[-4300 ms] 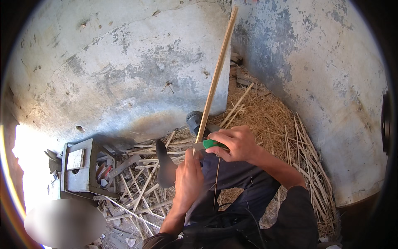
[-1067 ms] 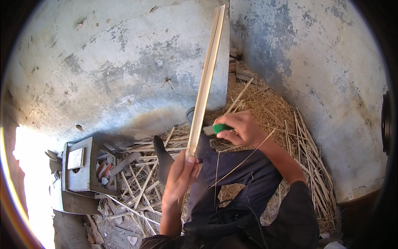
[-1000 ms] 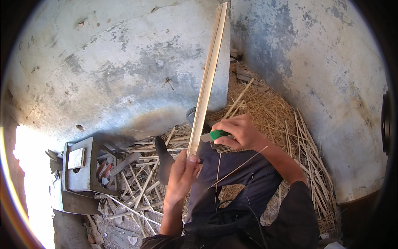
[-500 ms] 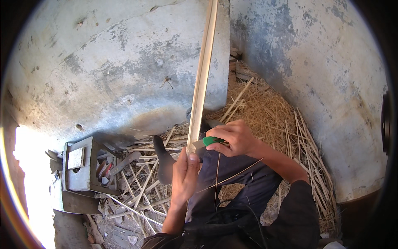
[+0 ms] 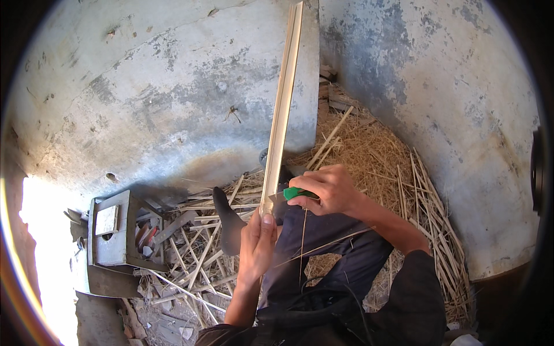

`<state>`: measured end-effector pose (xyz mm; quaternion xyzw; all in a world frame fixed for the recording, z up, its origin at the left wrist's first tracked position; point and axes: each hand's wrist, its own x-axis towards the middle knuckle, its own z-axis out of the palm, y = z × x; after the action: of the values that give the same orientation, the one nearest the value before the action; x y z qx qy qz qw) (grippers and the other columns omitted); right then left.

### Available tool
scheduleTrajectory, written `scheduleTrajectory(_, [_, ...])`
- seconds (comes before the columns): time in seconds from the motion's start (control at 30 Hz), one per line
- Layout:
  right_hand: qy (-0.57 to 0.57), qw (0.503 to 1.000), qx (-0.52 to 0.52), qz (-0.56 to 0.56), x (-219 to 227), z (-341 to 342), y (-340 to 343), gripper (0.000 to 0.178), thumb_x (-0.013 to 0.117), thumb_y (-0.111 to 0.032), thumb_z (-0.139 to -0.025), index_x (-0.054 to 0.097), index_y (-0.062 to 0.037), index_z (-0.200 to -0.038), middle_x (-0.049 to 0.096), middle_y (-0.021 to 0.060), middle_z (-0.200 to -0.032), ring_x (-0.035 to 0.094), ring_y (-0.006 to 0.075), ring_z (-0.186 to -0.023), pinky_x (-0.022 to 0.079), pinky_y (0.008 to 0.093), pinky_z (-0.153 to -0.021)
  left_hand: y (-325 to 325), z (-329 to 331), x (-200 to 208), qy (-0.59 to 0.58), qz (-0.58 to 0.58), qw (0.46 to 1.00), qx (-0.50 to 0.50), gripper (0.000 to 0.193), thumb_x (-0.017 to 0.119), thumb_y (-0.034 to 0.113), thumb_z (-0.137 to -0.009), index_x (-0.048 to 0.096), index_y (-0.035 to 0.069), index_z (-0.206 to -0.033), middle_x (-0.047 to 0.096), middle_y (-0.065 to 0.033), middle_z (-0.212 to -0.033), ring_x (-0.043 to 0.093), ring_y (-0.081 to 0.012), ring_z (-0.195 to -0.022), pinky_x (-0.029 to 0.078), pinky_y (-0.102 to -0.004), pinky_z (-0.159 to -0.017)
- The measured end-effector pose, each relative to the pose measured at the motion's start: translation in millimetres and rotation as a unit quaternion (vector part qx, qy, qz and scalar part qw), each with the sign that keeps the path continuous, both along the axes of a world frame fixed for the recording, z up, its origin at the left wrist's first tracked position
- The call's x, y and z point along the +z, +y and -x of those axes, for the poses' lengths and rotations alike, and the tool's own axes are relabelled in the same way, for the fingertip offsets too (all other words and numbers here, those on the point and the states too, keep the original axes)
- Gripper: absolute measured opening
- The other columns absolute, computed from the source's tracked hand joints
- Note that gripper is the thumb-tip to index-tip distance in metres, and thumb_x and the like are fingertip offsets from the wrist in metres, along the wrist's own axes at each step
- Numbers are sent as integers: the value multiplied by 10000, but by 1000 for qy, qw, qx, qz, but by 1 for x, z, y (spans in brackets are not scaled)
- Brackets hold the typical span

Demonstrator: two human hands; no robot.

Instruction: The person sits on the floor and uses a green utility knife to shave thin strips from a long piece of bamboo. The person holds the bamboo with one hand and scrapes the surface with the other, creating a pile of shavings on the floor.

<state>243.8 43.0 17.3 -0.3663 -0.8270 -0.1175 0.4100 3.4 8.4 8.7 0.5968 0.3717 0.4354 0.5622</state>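
Observation:
A long, pale split strip of what looks like bamboo [image 5: 281, 115] rises from my left hand [image 5: 258, 237] toward the wall. My left fingers and thumb are closed round its near end. In my right hand [image 5: 330, 190] is a knife with a green handle [image 5: 295, 193], gripped from the side. Its short blade points left and lies at the strip's edge, just above my left thumb; whether it touches cannot be made out. Thin slivers [image 5: 323, 247] lie across my dark trousers [image 5: 306, 288].
Several pale sticks [image 5: 199, 268] are scattered on the floor at left, beside a worn wooden box [image 5: 112, 233]. At right are a heap of fine shavings [image 5: 363, 150] and a pile of long strips [image 5: 441, 248]. A stained wall [image 5: 190, 86] stands ahead.
The strip has come slightly lower, so its far end now shows. My right hand and the knife have shifted a little; the blade looks slightly farther from the strip's middle.

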Motion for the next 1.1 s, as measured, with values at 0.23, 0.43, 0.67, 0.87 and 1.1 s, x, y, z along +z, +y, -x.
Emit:
scheduleTrajectory(0.23, [0,1000,-22,17,1,-4,4,300,837,-425,-929,784,-134,-979,757,-13,-766,701,172,-561,534,319,-511,-1,6,-6,8,17,1000,-3,376,453,352,-1197,542,93,-939,457,56,-675,367,-36,-558,287,-234,-509])
scheduleTrajectory(0.43, [25,999,-38,26,1,-12,8,309,814,-414,-962,787,-108,-993,777,22,-786,718,177,-567,548,324,-511,-3,10,-5,27,35,999,-18,368,450,348,-1198,560,72,-982,455,56,-693,371,-36,-590,294,-242,-532])
scheduleTrajectory(0.67, [76,991,-98,48,7,-43,19,354,773,-384,-1013,790,-34,-1058,803,105,-849,779,234,-651,604,340,-549,-16,18,-33,44,79,995,-44,338,456,285,-1186,593,33,-1006,461,58,-730,399,-45,-685,325,-270,-606])
scheduleTrajectory(0.87, [72,989,-112,67,6,-51,20,372,761,-402,-1022,789,-32,-1060,812,119,-881,789,246,-680,611,347,-567,-24,26,-47,72,51,995,-38,344,471,257,-1173,537,38,-916,464,27,-713,410,-72,-674,348,-305,-611])
scheduleTrajectory(1.1, [60,989,-113,71,5,-51,21,370,764,-400,-1020,792,-33,-1063,814,121,-889,784,257,-671,596,352,-568,-34,29,-41,59,63,996,-30,317,458,296,-1183,566,60,-999,434,60,-694,371,-44,-607,288,-266,-549])
